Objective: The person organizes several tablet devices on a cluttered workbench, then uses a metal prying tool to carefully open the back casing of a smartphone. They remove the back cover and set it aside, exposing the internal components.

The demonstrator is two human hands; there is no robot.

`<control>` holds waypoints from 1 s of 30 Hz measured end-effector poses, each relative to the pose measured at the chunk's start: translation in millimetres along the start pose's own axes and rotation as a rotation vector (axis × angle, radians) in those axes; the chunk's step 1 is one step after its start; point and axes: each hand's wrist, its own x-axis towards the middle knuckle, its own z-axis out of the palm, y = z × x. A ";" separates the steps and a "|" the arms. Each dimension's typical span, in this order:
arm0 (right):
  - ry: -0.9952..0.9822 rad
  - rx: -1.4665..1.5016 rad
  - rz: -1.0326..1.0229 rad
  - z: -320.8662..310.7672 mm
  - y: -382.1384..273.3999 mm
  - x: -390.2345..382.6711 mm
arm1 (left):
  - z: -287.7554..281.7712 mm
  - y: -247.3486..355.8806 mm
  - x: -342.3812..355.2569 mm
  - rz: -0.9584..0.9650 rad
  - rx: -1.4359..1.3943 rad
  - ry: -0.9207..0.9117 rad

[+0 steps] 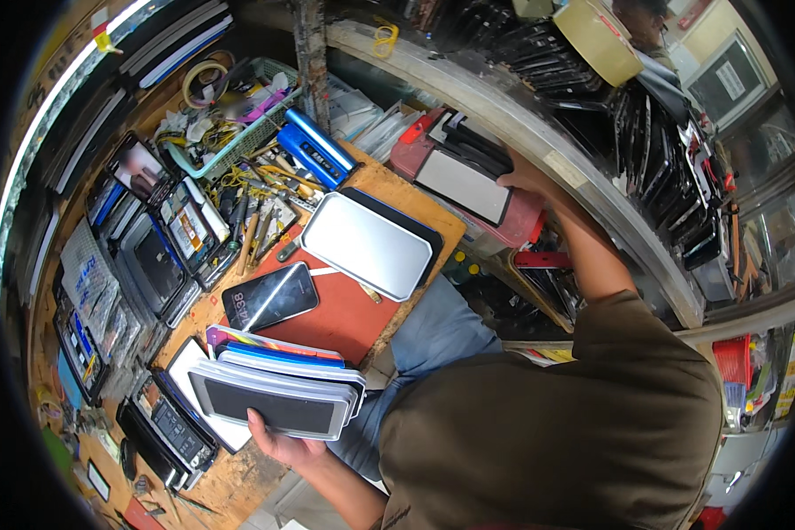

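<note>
My left hand (pixel 283 444) is closed round the lower edge of a stack of flat tablet-like panels (pixel 269 402), thumb on the front. The front panel has a dark grey face and silver rim; white, blue and multicoloured edges show behind. My right hand (pixel 528 174) reaches far right to several black slabs (pixel 473 146) on a dark red case (pixel 512 221). Its thumb lies at their lower end, beside a grey-faced panel (pixel 464 184); the other fingers are mostly hidden. On the workbench (pixel 424 216) lie a silver-white tray-like panel (pixel 367 246) and a dark smartphone (pixel 270 297).
A red mat (pixel 349 305) lies under the phone. Behind it are hand tools (pixel 252 234), a blue boxy device (pixel 309 155) and a green basket (pixel 225 155). Opened devices (pixel 181 221) crowd the left. A glass-fronted case's metal frame (pixel 539 137) runs along the right.
</note>
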 end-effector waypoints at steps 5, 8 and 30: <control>0.125 0.027 0.070 18.5 0.4 19.5 | 5.1 -0.6 -1.5 0.012 0.017 0.028; 0.120 -0.108 0.047 34.1 -19.6 25.4 | 6.1 -0.8 2.0 -0.007 0.028 0.040; -0.064 0.184 -0.223 -19.0 -114.2 -35.9 | -3.7 1.7 0.6 0.009 0.036 0.011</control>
